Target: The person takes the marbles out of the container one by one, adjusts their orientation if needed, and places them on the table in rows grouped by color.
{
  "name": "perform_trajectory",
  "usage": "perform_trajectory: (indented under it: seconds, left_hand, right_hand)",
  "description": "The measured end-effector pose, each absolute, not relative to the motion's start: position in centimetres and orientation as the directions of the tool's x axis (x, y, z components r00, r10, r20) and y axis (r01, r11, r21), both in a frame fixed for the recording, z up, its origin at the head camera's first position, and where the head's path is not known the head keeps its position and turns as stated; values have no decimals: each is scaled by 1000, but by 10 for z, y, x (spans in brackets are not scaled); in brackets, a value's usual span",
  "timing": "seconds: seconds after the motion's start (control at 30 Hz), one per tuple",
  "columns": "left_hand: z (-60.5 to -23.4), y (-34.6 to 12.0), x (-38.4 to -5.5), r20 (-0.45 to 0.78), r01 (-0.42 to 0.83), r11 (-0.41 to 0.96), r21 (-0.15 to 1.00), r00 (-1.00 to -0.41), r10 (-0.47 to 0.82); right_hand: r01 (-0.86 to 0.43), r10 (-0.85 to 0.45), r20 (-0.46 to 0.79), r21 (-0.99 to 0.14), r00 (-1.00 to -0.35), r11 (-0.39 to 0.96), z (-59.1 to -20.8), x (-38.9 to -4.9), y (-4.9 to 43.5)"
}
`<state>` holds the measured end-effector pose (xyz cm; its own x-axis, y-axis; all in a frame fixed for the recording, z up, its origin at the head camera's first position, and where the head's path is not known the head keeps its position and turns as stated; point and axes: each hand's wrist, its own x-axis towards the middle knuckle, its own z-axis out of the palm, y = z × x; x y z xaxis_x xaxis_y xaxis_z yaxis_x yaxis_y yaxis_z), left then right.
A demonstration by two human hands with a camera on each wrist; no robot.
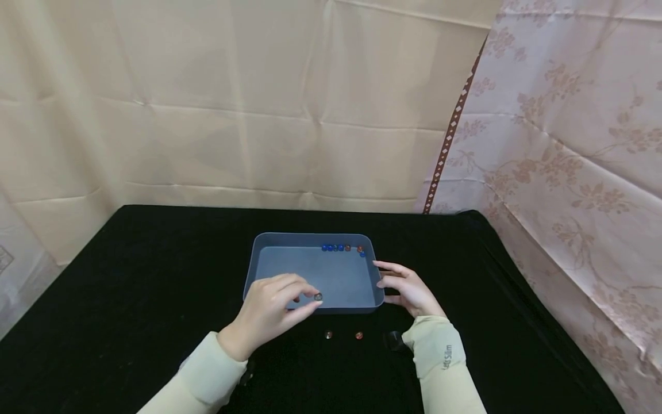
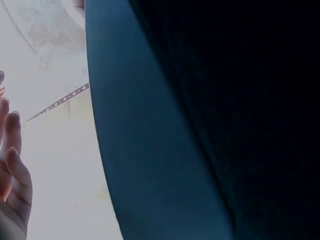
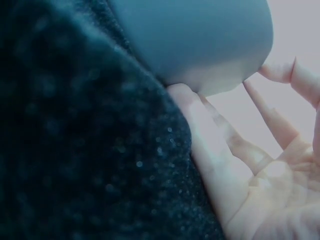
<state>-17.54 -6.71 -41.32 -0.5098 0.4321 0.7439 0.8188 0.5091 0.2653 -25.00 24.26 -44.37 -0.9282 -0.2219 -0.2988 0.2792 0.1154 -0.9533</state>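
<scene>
In the head view my left hand [image 1: 274, 302] pinches a small clear glass marble [image 1: 318, 296] between thumb and fingertip, above the near edge of a blue-grey tray [image 1: 300, 276]. In the left wrist view the fingers [image 2: 19, 170] are at the left edge, beyond the tray's wall [image 2: 145, 130]. My right hand [image 1: 408, 287] is at the tray's right side with its fingers spread; in the right wrist view the fingertips [image 3: 181, 92] touch the outer corner [image 3: 210, 45]. On the cloth before the tray lie a clear marble [image 1: 328, 334] and an orange marble [image 1: 359, 335].
Several blue marbles [image 1: 330, 248] and a reddish one [image 1: 347, 248] line the tray's far wall. An orange marble [image 1: 360, 249] and a blue one [image 1: 362, 254] sit in its far right corner. Black cloth [image 1: 155, 299] covers the table, with curtains [image 1: 207, 115] behind.
</scene>
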Motion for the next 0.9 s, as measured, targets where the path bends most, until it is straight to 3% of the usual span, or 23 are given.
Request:
perform_trajectory:
  seconds: [0.33,0.57,0.9]
  left_hand:
    - [-414,-70,-173,735,797,524,299,-543,407]
    - [-414,-71,-172,746,816,497,295,-522,413]
    - [-409,-76,-172,668,826,471,311,-542,509]
  right_hand:
    - [284,-224,-303,-952,-926,113,-443,-251,244]
    - [281,-224,-300,-953,-927,112,-443,-250,243]
    - [278,-214,-300,-952,-930,124,-442,-250,242]
